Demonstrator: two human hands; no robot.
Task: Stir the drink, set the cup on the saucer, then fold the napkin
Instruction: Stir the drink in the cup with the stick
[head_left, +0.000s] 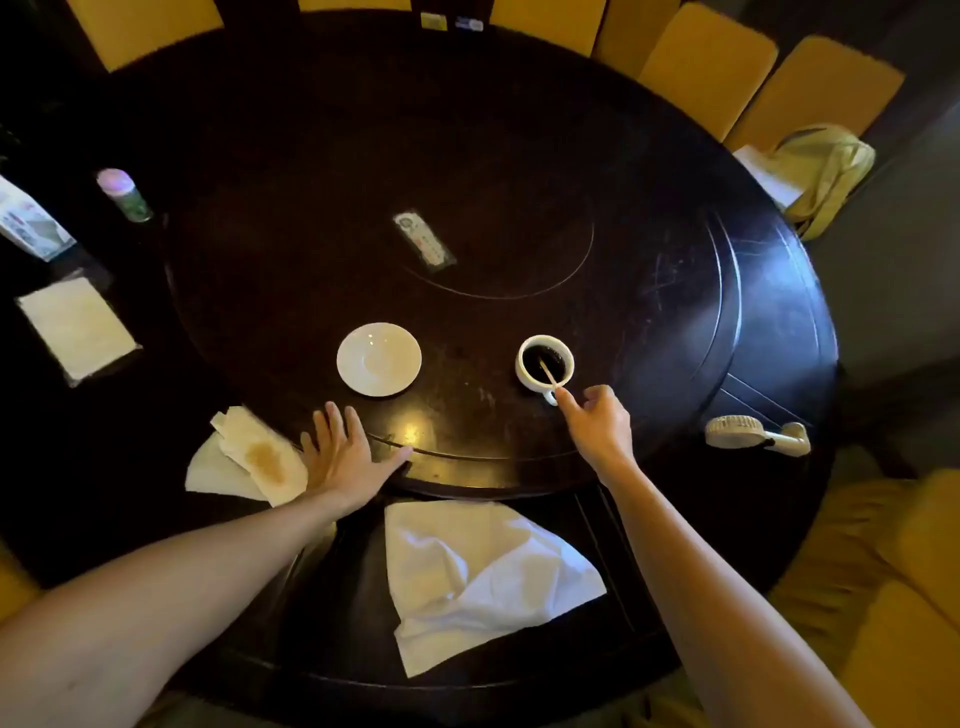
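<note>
Looking down from my head, my right hand (597, 423) pinches the stirrer (548, 374), fingers together on its near end; its far end dips into the dark drink in the cup (544, 364). The stirrer's long axis slants from my fingertips up and left into the cup. The cup stands on the table (519, 208), well apart from the saucer (378, 359) to its left. My left hand (345, 457) lies flat and spread by the near edge, nearer the saucer, holding nothing. The napkin (478, 582) lies rumpled at the near edge between my arms.
</note>
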